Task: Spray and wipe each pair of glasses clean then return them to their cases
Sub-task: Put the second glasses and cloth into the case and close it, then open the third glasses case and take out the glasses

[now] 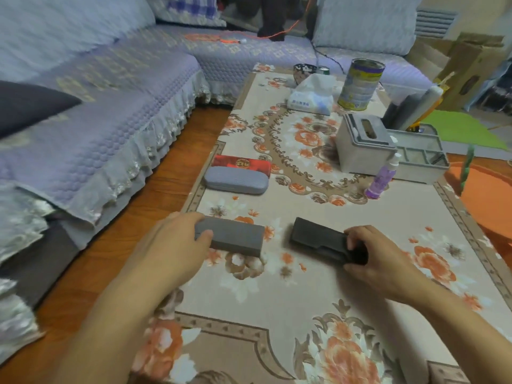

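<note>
Two dark cases lie on the floral tablecloth point(304, 286) in front of me. My left hand point(171, 239) grips the left end of a grey box-shaped glasses case point(235, 236). A black soft case point(318, 239) lies to its right, and my right hand point(379, 259) grips its right end with fingers curled over it. Farther back on the left edge sit a blue-grey hard case point(237, 180) and a red case point(243, 164) behind it. A purple spray bottle point(383, 178) stands at the right. No glasses are visible.
A grey tissue box with an attached tray point(365, 145) stands behind the spray bottle. A white tissue pack point(310, 95), a tall tin can point(360, 84) and a dark bowl point(303, 72) are at the far end. A purple-covered sofa point(97, 112) runs along the left.
</note>
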